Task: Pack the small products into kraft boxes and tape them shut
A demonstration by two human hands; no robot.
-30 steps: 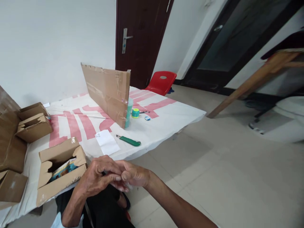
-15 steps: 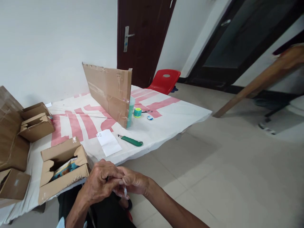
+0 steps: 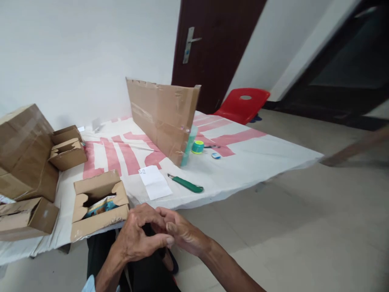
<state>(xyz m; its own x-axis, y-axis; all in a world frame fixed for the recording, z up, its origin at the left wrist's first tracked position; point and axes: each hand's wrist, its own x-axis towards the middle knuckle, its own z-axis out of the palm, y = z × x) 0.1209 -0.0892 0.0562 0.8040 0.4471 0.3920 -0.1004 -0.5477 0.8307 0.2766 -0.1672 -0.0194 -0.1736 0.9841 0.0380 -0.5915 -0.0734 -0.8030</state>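
My left hand (image 3: 138, 239) and my right hand (image 3: 184, 234) meet over my lap, just in front of the low table's near edge. The left fingers curl over the right fingertips in a pinch. What they hold, if anything, is hidden. Closest to them is an open cardboard box (image 3: 97, 221) with a colourful packet (image 3: 101, 206) inside. A white paper slip (image 3: 154, 183) and a green utility knife (image 3: 186, 184) lie a little farther back on the white cloth with red markings (image 3: 258, 150).
A tall cardboard sheet (image 3: 162, 115) stands upright mid-table, with a teal bottle (image 3: 189, 146), a green tape roll (image 3: 199, 147) and a small blue-white item (image 3: 216, 155) beside it. Several cardboard boxes (image 3: 26, 154) sit at the left. A red chair (image 3: 243, 105) and a dark door (image 3: 212, 48) are behind.
The view has swung left, so everything sits farther right in frame. My hands stay joined over my lap; a small clear thing seen between the fingers half a second ago no longer shows.
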